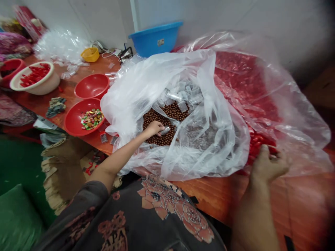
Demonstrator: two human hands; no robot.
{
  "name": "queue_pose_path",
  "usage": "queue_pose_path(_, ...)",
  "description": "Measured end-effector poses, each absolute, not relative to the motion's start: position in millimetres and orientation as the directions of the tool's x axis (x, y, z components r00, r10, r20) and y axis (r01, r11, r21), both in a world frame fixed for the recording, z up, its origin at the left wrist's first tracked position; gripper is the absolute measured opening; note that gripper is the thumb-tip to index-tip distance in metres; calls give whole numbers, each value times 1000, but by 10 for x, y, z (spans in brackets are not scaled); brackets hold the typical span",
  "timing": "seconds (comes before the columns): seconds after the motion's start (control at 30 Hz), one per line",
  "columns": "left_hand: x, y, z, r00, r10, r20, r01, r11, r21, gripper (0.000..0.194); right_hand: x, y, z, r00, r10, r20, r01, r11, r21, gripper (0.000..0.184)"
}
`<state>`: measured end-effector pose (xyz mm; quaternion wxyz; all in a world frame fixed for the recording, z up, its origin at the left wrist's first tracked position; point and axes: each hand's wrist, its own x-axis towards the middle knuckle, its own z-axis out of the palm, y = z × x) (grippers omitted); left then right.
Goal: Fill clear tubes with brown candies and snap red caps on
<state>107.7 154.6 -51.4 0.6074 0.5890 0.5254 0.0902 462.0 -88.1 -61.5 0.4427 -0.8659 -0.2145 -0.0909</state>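
My left hand [155, 128] is closed on a small clear plastic tube [165, 130], low over a heap of round brown balls [159, 139] inside a large white plastic bag [131, 87]. More clear tubes [183, 96] lie in the same bag, behind the balls. Off to the right, my right hand [270, 164] has its fingers curled at the mouth of a clear bag full of red plastic pieces [258, 141]. A red piece [270, 148] shows at its fingertips, partly hidden by the hand.
Two red bowls [91, 85] stand left of the white bag, one with wrapped sweets [92, 119]. Farther left is a white basin [39, 89] of red pieces. A blue tub [157, 38] stands against the wall. A cardboard box [60, 170] sits below the table edge.
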Motion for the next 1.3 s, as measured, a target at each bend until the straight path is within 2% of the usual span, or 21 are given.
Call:
queue_pose_path(0.1, 1127, 1518, -541, 447, 728, -520, 423, 340, 840, 12, 4569, -920, -526, 938, 24, 345, 328, -373, -868, 23)
queue_pose_path(0.17, 1136, 1495, -569, 457, 728, -512, 365, 371, 854, 11, 4513, -936, -455, 958, -27, 284, 270, -241, -932, 28)
queue_pose_path(0.23, 1136, 1482, -597, 464, 727, -506, 312, 401, 861, 14, 4434, -956, -372, 977, -10, 213, 210, -122, -970, 32)
queue_pose_path(0.4, 1120, 1478, -615, 482, 713, -509, 220, 463, 858, 21, 4169, -1032, -122, 963, 248, 103, 93, 54, -994, 28)
queue_pose_path(0.53, 1088, 1459, -583, 500, 706, -502, 163, 492, 855, 26, 3930, -1044, 109, 897, 425, 124, 94, 91, -991, 31)
queue_pose_path(0.63, 1046, 1428, -547, 511, 705, -492, 132, 501, 855, 29, 3696, -1012, 291, 825, 554, 111, 67, 99, -993, 40)
queue_pose_path(0.77, 931, 1334, -425, 542, 713, -446, 73, 489, 869, 35, 3313, -894, 438, 647, 760, -54, -142, 50, -989, 50)
queue_pose_path(0.87, 813, 1179, -238, 596, 715, -365, -7, 459, 888, 39, 3027, -716, 425, 480, 872, -98, -214, 8, -977, 49)
queue_pose_path(0.97, 726, 960, -24, 625, 721, -299, -46, 416, 908, 45, 2773, -486, 380, 368, 927, -74, -111, -36, -993, 40)
queue_pose_path(1.07, 694, 747, 124, 649, 721, -244, -51, 361, 931, 49, 2575, -291, 371, 333, 942, -28, 19, -36, -999, 35)
queue_pose_path(1.2, 676, 578, 184, 615, 773, -155, -51, 235, 971, 42, 2438, -188, 381, 324, 945, 42, 150, -7, -989, 34)
queue_pose_path(1.3, 649, 533, 194, 598, 794, -109, -18, 149, 989, 39, 2411, -208, 352, 330, 931, 158, 294, 58, -954, 30)
